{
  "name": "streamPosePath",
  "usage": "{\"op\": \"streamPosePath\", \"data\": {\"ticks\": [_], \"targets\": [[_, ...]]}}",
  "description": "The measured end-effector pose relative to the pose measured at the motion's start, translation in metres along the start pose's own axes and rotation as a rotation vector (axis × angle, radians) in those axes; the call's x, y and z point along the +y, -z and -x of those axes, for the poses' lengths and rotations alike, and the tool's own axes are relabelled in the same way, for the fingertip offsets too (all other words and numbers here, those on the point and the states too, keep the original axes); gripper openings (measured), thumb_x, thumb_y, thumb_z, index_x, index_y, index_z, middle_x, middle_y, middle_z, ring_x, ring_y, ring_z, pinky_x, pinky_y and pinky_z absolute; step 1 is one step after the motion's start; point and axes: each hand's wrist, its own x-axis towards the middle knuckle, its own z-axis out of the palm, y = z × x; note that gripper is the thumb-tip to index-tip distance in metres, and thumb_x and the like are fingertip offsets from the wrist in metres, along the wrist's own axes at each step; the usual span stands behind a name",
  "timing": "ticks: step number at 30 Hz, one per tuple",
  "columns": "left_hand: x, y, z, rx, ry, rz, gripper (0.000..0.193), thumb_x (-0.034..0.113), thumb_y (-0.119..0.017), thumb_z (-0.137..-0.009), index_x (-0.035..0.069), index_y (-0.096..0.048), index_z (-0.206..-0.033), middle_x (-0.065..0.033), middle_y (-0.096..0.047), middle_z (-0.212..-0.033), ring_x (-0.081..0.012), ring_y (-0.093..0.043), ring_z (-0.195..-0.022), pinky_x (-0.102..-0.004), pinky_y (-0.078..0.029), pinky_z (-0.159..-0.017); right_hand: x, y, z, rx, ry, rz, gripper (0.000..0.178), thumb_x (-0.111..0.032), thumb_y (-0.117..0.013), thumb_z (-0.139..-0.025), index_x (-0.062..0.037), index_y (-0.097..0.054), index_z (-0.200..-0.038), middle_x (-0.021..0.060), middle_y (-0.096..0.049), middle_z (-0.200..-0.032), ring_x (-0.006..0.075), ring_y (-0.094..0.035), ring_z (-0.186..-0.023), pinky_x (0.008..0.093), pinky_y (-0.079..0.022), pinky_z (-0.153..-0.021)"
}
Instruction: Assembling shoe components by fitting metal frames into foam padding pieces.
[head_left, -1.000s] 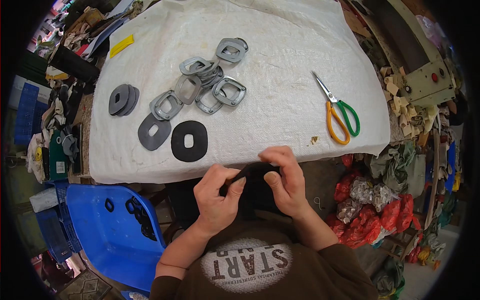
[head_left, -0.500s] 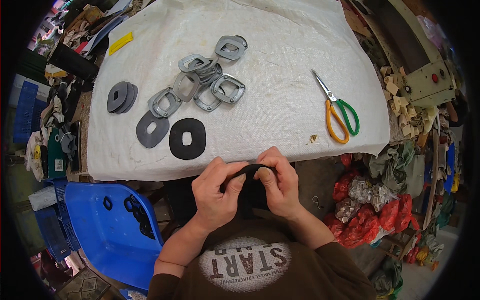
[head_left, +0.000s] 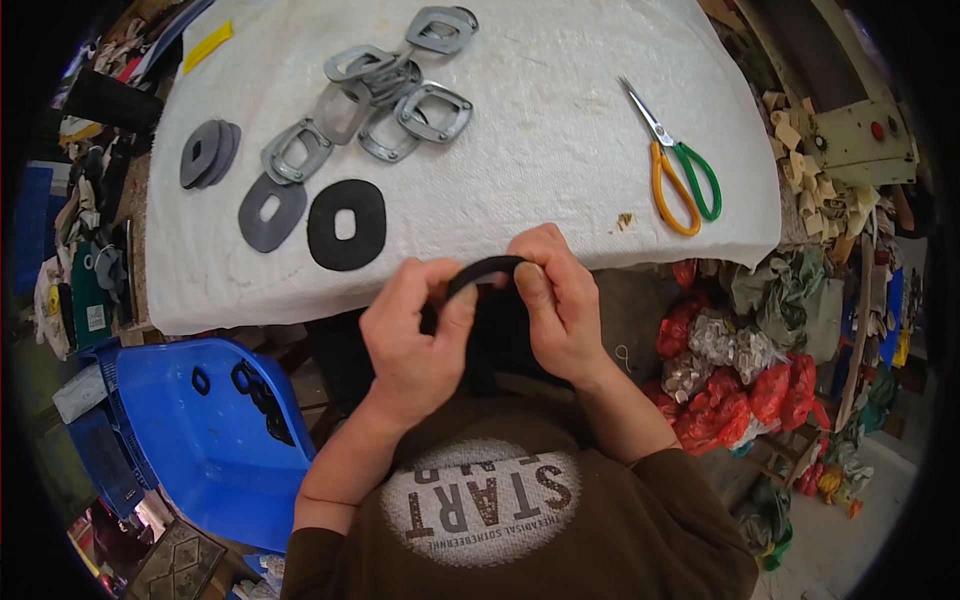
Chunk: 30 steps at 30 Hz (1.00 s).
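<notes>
Just in front of the table's near edge, my left hand (head_left: 418,325) and my right hand (head_left: 560,300) grip a black band-like piece (head_left: 487,266) by its two ends. Thumbs and fingers pinch it, and it bends upward into an arch between them. Its full shape is partly hidden by my fingers. Beyond my left hand, a black rounded pad (head_left: 325,228) with a centre hole lies flat on the white cloth (head_left: 540,170). Beside it lies a grey pad (head_left: 264,237) of similar shape. Several grey metal frames (head_left: 463,112) are heaped farther back.
Overlapping grey pads (head_left: 200,150) and a yellow strip (head_left: 208,47) are on the left. Scissors (head_left: 661,134) with orange and green handles lie at right. A blue tub (head_left: 200,480) holding black rings (head_left: 262,400) stands lower left; red bags (head_left: 720,410) are at lower right.
Both hands have risen a little in the picture with the black piece, which now shows more of its arch. The table and its contents appear shifted up and left.
</notes>
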Motion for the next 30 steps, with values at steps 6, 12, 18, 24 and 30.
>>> {"op": "streamPosePath", "data": {"ticks": [6, 12, 18, 24, 30], "targets": [[0.004, 0.001, 0.000, 0.001, 0.140, 0.307, 0.012, 0.006, -0.058, -0.087, -0.002, -0.051, -0.091, -0.0039, -0.053, -0.084, -0.0075, -0.052, -0.071, -0.0177, -0.041, -0.064, -0.001, -0.001, 0.002, -0.016, 0.040, -0.035, 0.006, -0.003, -0.055, -0.082, 0.0003, -0.052, -0.085, 0.0112, -0.051, -0.074, 0.0279, -0.048, -0.069, 0.0342, -0.041, -0.060], [0.012, -0.005, 0.000, 0.004, 0.011, 0.079, 0.012, 0.007, -0.062, -0.084, -0.002, -0.055, -0.082, -0.0040, -0.053, -0.067, -0.0076, -0.050, -0.057, -0.0198, -0.040, -0.054, -0.001, -0.001, 0.007, 0.042, 0.035, 0.040, 0.008, -0.003, -0.057, -0.079, -0.0001, -0.051, -0.083, 0.0112, -0.046, -0.070, 0.0279, -0.046, -0.066, 0.0346, -0.038, -0.057], [-0.008, 0.006, -0.011, 0.099, -0.432, -0.012, 0.015, -0.002, -0.068, -0.069, 0.004, -0.060, -0.081, -0.0080, -0.057, -0.080, -0.0213, -0.056, -0.072, -0.0290, -0.046, -0.064, 0.003, 0.009, 0.009, -0.099, -0.155, -0.268, 0.037, -0.017, -0.057, -0.084, -0.0028, -0.048, -0.117, 0.0070, -0.054, -0.104, 0.0178, -0.049, -0.088, 0.0266, -0.040, -0.085], [-0.004, 0.015, 0.000, 0.003, -0.615, -0.324, 0.033, -0.003, -0.067, -0.056, 0.012, -0.066, -0.085, -0.0044, -0.056, -0.094, -0.0262, -0.053, -0.087, -0.0337, -0.046, -0.069, -0.006, 0.013, 0.018, -0.195, -0.841, -1.097, 0.032, -0.023, -0.048, -0.093, 0.0022, -0.050, -0.112, 0.0067, -0.057, -0.086, 0.0155, -0.056, -0.070, 0.0293, -0.048, -0.064], [-0.006, 0.012, 0.004, 0.030, -0.650, -0.397, 0.016, 0.014, -0.066, -0.072, 0.013, -0.067, -0.088, -0.0067, -0.056, -0.099, -0.0247, -0.052, -0.089, -0.0326, -0.045, -0.072, -0.010, 0.012, 0.016, -0.045, -0.753, -0.903, 0.021, -0.017, -0.049, -0.091, 0.0015, -0.051, -0.101, 0.0060, -0.055, -0.080, 0.0107, -0.051, -0.061, 0.0247, -0.044, -0.056]]}}
